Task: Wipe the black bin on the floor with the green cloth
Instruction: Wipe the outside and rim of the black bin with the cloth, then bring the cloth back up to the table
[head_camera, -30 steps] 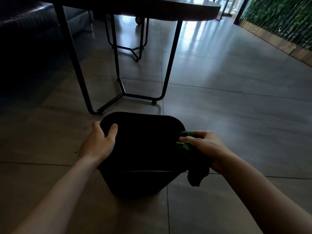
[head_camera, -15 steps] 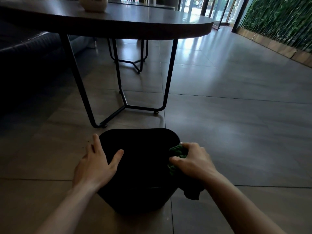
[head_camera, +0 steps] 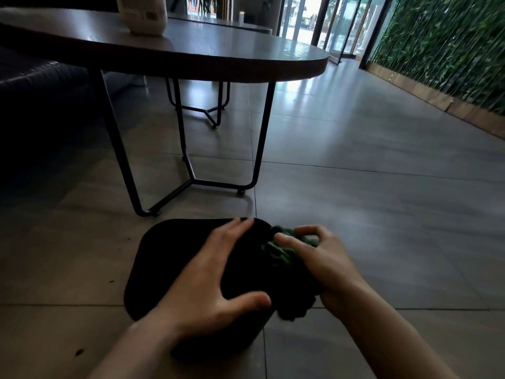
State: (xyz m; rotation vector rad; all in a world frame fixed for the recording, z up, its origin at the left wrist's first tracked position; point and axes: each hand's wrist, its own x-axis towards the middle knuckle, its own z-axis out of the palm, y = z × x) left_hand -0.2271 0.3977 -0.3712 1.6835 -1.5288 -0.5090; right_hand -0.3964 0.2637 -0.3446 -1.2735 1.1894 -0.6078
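Note:
The black bin (head_camera: 166,258) stands on the tiled floor low in the head view, its dark top facing me. My left hand (head_camera: 213,277) lies across the bin's top with fingers spread and straight, thumb pointing right. My right hand (head_camera: 325,266) grips the bunched green cloth (head_camera: 281,248) against the bin's right side. Part of the cloth hangs dark below the hand. The bin's right edge is hidden behind both hands.
A dark oval table (head_camera: 191,58) on thin black metal legs (head_camera: 188,184) stands just behind the bin, with a pale container (head_camera: 142,15) on it. A dark sofa (head_camera: 41,105) is at left. A green plant wall (head_camera: 451,50) runs along the right.
My left hand has moved from the bin's left rim to the middle of its top. My right hand with the cloth has shifted forward along the bin's right side. The view has tilted up.

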